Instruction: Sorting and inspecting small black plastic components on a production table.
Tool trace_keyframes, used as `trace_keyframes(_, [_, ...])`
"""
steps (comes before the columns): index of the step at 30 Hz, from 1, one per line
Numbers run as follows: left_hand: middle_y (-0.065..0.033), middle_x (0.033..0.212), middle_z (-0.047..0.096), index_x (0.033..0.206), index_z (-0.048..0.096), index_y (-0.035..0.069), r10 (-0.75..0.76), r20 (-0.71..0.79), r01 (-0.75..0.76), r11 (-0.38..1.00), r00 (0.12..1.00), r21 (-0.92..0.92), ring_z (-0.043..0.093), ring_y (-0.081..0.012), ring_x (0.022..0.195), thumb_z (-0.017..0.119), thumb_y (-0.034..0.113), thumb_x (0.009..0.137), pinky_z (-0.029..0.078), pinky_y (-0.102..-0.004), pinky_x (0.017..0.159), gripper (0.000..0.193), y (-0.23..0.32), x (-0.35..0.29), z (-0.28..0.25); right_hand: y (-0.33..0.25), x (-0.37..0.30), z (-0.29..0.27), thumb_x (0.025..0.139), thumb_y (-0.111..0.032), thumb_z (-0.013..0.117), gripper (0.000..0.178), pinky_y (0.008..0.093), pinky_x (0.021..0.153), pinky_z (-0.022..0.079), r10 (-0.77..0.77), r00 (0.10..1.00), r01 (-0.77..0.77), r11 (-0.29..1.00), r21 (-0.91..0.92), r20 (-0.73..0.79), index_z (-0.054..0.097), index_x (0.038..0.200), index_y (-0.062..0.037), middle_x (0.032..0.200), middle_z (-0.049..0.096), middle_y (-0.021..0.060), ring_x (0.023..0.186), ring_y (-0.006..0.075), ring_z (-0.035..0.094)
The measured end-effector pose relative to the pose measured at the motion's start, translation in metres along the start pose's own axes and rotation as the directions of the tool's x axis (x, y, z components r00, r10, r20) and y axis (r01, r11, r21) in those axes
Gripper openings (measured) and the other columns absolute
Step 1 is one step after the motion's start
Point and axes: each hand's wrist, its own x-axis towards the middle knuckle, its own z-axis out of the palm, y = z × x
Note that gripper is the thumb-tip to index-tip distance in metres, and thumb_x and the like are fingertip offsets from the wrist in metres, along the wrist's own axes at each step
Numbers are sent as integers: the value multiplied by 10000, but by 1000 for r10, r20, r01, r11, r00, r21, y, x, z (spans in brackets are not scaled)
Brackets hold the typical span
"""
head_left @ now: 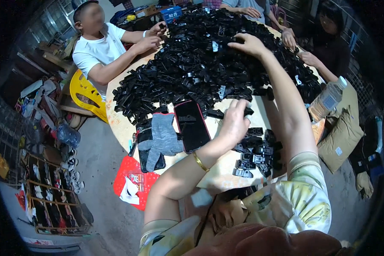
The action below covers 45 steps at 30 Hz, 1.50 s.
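Note:
A large heap of small black plastic parts (179, 64) covers most of the round table (119, 128). My right hand (251, 45) reaches over the far side of the heap, thumb and fingers apart, with no part seen in it. Closer to me, my left hand (234, 121) is closed around a black plastic part (248, 112), mostly covered by the fingers. Below that hand a small group of black parts (256, 153) lies near the table's front edge. Left of it are a red-edged phone (192, 126) and a grey glove (163, 136).
A clear plastic bottle (328, 99) stands at the table's right edge, beside a tan cushion (343, 136). A red bag (134, 181) hangs at the front left edge. A person in white (100, 47) sits at the left; other people's hands (289, 40) work across the heap.

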Motion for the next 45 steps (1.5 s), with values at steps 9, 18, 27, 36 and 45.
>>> trace_keyframes(9, [-13,655,531,978,563,-37,-327,241,379,900,914,-215,513,-69,470,680,43,734,412,-211,408,283,-9,5,2,-33,-93,24,789,-376,610,368,365,805,476,-205,920,210,978,-22,-335,621,1014,-85,1072,586,102,940,299,586])
trace_keyframes(18, [-1,719,511,1115,498,-82,-394,368,506,812,842,-289,539,-71,529,607,-41,768,439,-195,454,366,-6,10,-2,-18,-162,25,778,-93,639,234,335,820,489,-213,887,269,959,85,-410,622,1008,-55,1114,590,126,971,302,593])
trace_keyframes(27, [-21,840,594,1095,535,-16,-279,271,387,733,921,-560,551,-49,710,624,-23,775,478,-190,602,333,-1,18,-15,-50,-212,-18,775,-68,665,270,220,711,476,189,976,-3,512,859,-110,624,1036,-16,913,649,57,798,85,587])
trace_keyframes(36, [-88,1042,543,1255,389,15,-234,424,478,280,875,-833,592,-218,926,515,129,895,530,-383,841,397,-1,23,-28,-52,-223,-24,810,-79,621,219,232,745,467,11,997,-73,472,878,78,629,1016,-3,931,633,52,826,98,581])
trace_keyframes(45, [-93,853,610,1019,546,-2,-328,568,641,183,755,-746,621,-155,702,506,200,914,534,-225,563,231,-3,27,-32,-51,-225,-34,697,32,657,262,320,850,457,-280,944,327,708,626,-176,656,954,-16,1015,622,101,966,199,576])
